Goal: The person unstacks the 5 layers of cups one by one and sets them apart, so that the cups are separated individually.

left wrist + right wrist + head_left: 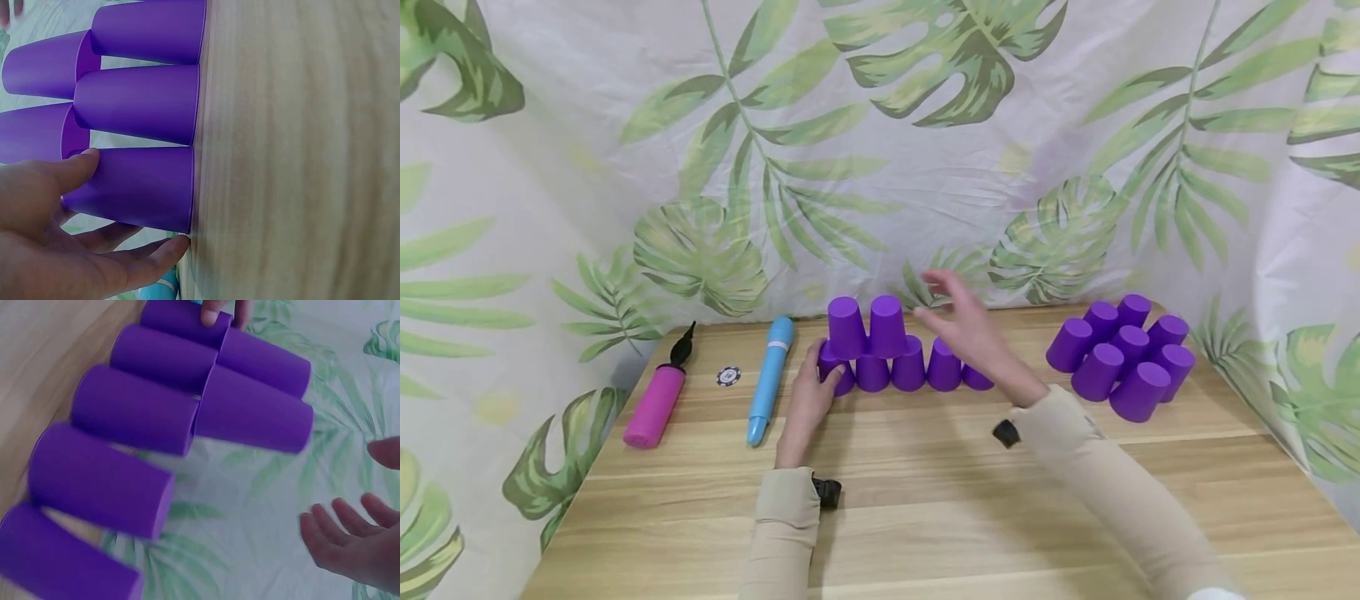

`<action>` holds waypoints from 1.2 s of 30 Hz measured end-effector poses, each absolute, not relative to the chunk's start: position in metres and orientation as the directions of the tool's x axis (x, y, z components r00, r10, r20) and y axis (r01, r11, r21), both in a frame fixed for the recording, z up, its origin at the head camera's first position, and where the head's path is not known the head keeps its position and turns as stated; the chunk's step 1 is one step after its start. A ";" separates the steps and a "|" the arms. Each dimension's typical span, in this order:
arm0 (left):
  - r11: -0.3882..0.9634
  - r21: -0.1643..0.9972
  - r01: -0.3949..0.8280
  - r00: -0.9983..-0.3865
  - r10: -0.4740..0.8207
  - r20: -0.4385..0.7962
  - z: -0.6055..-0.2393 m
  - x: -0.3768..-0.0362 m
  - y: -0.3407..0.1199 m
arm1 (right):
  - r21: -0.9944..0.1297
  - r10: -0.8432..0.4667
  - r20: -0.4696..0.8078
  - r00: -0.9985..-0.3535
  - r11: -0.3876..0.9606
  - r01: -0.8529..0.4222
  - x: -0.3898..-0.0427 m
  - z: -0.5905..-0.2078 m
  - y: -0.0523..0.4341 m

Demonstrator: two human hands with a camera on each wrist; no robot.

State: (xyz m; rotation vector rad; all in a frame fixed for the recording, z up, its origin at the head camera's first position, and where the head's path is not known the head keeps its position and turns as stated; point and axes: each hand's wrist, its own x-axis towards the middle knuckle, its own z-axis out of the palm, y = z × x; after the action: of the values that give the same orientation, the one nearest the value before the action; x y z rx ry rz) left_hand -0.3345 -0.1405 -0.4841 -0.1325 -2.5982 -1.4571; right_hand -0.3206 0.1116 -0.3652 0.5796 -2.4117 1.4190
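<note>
Cup pyramid [895, 354] sits near the table's [925, 500] back edge, centre-left: five upside-down purple cups in the bottom row, two on top over its left end. Long axis runs left-right, parallel to the back edge. Left hand [808, 400] is nearer, thumb and fingers cupped round the leftmost bottom cup [134, 187]. Right hand [970, 329] hovers above the row's right half, fingers spread, holding nothing, forearm angled in from the right. Spare cup cluster [1123, 354] stands well apart toward the back right corner
</note>
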 end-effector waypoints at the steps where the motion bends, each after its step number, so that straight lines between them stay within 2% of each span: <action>1: 0.522 0.838 0.159 -0.983 0.000 0.186 -0.484 -0.334 -0.141 | -0.772 -0.223 0.383 -0.897 0.455 -0.443 -0.327 -0.365 0.103; 4: 0.523 0.836 0.168 -0.981 0.002 0.195 -0.485 -0.335 -0.142 | -0.778 -0.269 0.270 -0.925 0.504 -0.374 -0.343 -0.368 0.081; 7: 0.523 0.835 0.169 -0.980 0.003 0.197 -0.486 -0.335 -0.142 | -0.763 -0.278 0.229 -0.933 0.544 -0.350 -0.356 -0.376 0.069; 13: 0.519 0.838 0.168 -0.981 0.003 0.195 -0.489 -0.336 -0.140 | -0.734 -0.238 0.225 -0.945 0.597 -0.325 -0.366 -0.397 0.064; 19: 0.504 0.846 0.173 -0.980 0.005 0.197 -0.487 -0.336 -0.141 | -0.767 -0.188 0.228 -0.955 0.569 -0.296 -0.361 -0.404 0.067; 23: 0.507 0.845 0.169 -0.981 0.006 0.193 -0.486 -0.336 -0.142 | -0.814 -0.152 0.275 -0.949 0.489 -0.314 -0.340 -0.396 0.079; 28: 0.510 0.841 0.181 -0.979 0.014 0.203 -0.483 -0.337 -0.144 | -0.813 -0.093 0.409 -0.908 0.414 -0.409 -0.295 -0.382 0.109; 36: 0.505 0.847 0.168 -0.984 0.033 0.176 -0.485 -0.339 -0.141 | -0.738 0.073 0.567 -0.821 0.489 -0.466 -0.232 -0.376 0.177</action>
State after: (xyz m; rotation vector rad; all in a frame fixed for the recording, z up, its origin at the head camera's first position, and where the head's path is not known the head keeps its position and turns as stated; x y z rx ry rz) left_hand -0.3388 -0.1407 -0.4852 -0.1750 -2.6039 -1.4881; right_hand -0.2320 0.1765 -0.3762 0.3232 -2.1996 1.3209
